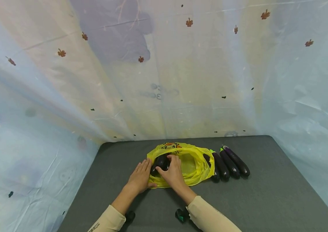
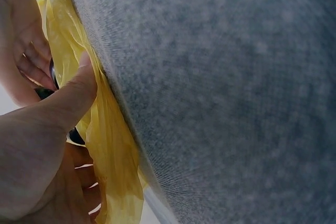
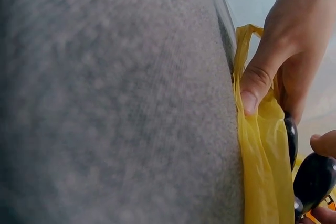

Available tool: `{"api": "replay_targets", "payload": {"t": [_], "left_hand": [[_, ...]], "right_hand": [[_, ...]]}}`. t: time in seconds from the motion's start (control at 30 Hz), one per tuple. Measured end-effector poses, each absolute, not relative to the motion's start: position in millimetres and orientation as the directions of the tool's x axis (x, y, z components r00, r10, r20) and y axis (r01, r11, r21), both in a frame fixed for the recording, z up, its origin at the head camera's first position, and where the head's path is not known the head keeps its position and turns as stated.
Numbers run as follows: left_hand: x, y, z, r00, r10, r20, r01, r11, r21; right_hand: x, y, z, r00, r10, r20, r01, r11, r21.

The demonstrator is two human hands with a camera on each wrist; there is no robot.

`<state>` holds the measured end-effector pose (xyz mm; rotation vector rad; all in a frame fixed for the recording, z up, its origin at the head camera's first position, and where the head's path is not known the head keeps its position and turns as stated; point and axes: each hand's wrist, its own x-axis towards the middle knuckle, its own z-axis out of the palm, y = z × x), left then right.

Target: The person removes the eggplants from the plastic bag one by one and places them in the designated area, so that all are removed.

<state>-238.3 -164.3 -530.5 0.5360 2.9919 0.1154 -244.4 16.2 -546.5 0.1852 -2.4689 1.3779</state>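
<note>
A yellow plastic bag lies on its side on the grey table, its mouth spread wide toward me. Inside its left part are dark, glossy eggplants. My right hand reaches into the mouth and grips one eggplant between thumb and fingers. At the bag's left end, my left hand lies against the plastic with its fingers straight. Its thumb presses the near side of the bag, as the left wrist view shows.
Several eggplants lie side by side just right of the bag, the nearest partly covered by it. The grey table extends to both sides. Patterned plastic sheeting hangs behind and beside the table.
</note>
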Motion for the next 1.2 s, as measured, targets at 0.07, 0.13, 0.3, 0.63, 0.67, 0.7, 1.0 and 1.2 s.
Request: {"api": "replay_targets", "payload": {"t": [0.07,0.13,0.3,0.63,0.67,0.7,1.0,1.2], "left_hand": [[-238.1,-163.9,-530.0,-0.933,0.350,-0.079,0.343,0.935,0.093],[-237.9,-163.9,-530.4,-0.933,0.352,-0.075,0.345,0.934,0.092],[-237.8,-164.7,-531.3,-0.931,0.358,-0.067,0.351,0.931,0.097],[-237.6,-164.3,-529.0,-0.930,0.358,-0.080,0.350,0.931,0.103],[-237.4,-164.1,-528.6,-0.931,0.357,-0.081,0.348,0.932,0.104],[-237.2,-164.0,-528.2,-0.931,0.356,-0.082,0.347,0.932,0.105],[-236.4,-163.6,-529.1,-0.932,0.354,-0.082,0.347,0.934,0.088],[-236.5,-163.7,-530.7,-0.931,0.357,-0.069,0.352,0.933,0.076]], "right_hand": [[-243.5,17.3,-545.7,-0.946,0.042,0.323,-0.256,0.515,-0.818],[-242.3,18.8,-545.1,-0.946,0.047,0.322,-0.256,0.504,-0.825],[-240.6,22.9,-545.1,-0.951,0.048,0.305,-0.248,0.469,-0.848],[-235.8,35.1,-542.9,-0.965,0.035,0.259,-0.221,0.421,-0.880],[-235.3,36.3,-542.5,-0.966,0.034,0.257,-0.219,0.420,-0.881],[-234.9,37.5,-542.1,-0.967,0.033,0.252,-0.216,0.420,-0.881],[-231.4,49.4,-538.3,-0.976,0.031,0.217,-0.185,0.412,-0.892],[-228.8,61.3,-534.9,-0.980,0.021,0.198,-0.174,0.388,-0.905]]}}
